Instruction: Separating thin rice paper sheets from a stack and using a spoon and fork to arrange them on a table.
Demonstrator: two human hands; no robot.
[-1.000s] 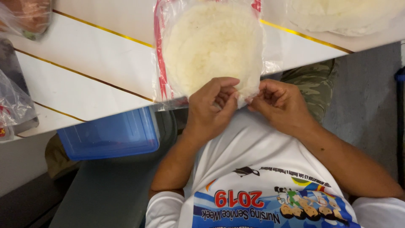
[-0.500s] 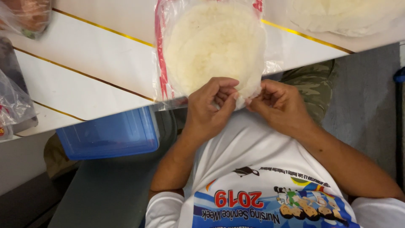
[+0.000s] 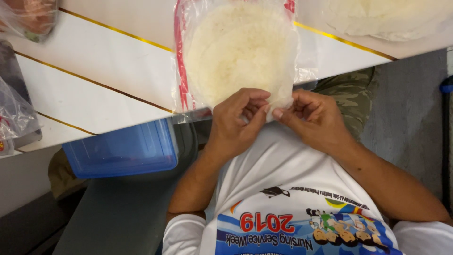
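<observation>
- Left hand (image 3: 233, 125) and right hand (image 3: 314, 118) close together, fingers (image 3: 258, 112) pinched on the near edge of a clear bag (image 3: 236, 56).
- Inside, round white flat breads, lying on the white desk (image 3: 108, 66).
- Blue tub (image 3: 122, 151) tucked under the desk edge.
- Farther off, another bag of flat breads (image 3: 387, 16).

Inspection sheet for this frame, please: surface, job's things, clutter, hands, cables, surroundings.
Surface: white table with thin gold lines.
Job's things: clear bag of round white flatbreads, red-edged, lying at the table's near edge.
Clutter: second flatbread bag at top right; other plastic bags at left.
Hands: left hand and right hand both pinch the bag's near edge.
Cables: nothing seen.
Surroundings: blue plastic container below the table; grey floor.
</observation>
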